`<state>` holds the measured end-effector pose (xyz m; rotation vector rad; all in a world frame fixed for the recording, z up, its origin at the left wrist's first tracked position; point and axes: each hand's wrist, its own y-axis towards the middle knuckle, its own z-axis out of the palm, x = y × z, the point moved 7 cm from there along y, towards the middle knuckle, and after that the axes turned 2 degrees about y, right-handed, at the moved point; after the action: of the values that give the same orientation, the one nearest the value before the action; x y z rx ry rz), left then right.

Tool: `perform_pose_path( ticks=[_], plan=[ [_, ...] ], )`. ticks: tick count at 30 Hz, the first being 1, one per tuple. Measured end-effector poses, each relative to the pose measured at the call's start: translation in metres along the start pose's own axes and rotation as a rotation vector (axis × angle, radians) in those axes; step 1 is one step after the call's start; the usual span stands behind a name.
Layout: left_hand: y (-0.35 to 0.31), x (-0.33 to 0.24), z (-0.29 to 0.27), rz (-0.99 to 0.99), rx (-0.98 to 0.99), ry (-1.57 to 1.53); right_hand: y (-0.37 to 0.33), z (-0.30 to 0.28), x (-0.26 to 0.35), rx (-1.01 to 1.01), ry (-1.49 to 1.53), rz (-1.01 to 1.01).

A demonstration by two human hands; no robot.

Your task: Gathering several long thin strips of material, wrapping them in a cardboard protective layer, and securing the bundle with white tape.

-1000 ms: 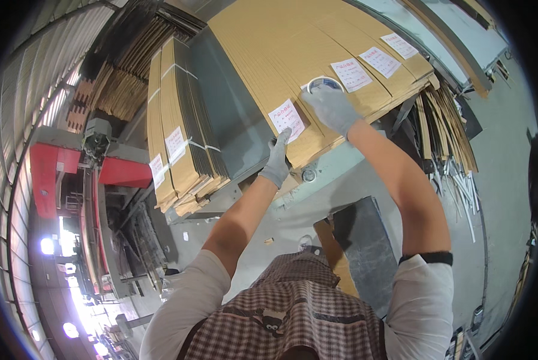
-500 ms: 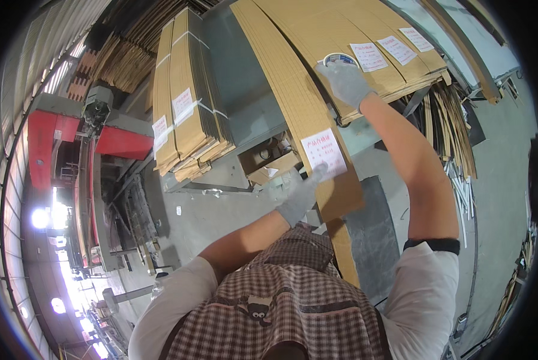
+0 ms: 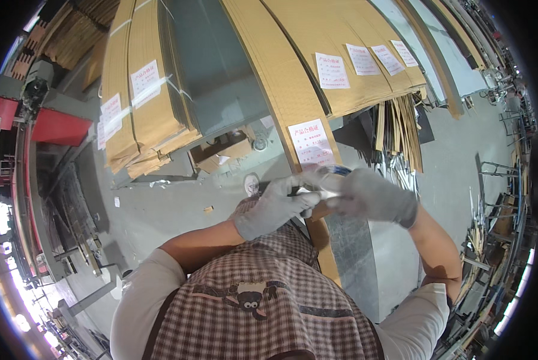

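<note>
Both my hands wear grey gloves and meet in front of my apron, over the near end of a long cardboard strip (image 3: 269,72). My right hand (image 3: 374,197), blurred by motion, is closed on a roll of tape (image 3: 341,170); its rim shows above the fingers. Fingers bent, my left hand (image 3: 273,209) pinches close beside it, on something I cannot make out. A pale, smeared bit shows between the two hands. Just beyond them a white paper label (image 3: 309,139) with red print lies on the strip.
Labelled cardboard stacks lie at the far left (image 3: 143,114) and far right (image 3: 341,24), with a grey panel (image 3: 212,66) between. An open carton (image 3: 224,155) is below the bench. Thin offcut strips (image 3: 398,129) hang at the right. Red machinery (image 3: 62,125) stands left.
My right hand has come back from the far right stack with the tape roll to my left hand. My left hand has left the strip's label. Another label now shows on the right stack.
</note>
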<state>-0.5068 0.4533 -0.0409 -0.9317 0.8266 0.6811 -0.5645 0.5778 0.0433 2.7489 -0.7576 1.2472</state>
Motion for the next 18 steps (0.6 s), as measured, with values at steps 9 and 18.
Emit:
perform_pose_path(
  ticks=[9,18],
  plan=[
    [0.092,0.123,-0.092,-0.133,-0.146,0.246,0.018,0.077,-0.215,-0.345,0.457,0.072],
    [0.140,0.176,-0.090,0.120,0.278,0.083,0.032,0.018,-0.082,-0.785,-0.130,0.276]
  ],
)
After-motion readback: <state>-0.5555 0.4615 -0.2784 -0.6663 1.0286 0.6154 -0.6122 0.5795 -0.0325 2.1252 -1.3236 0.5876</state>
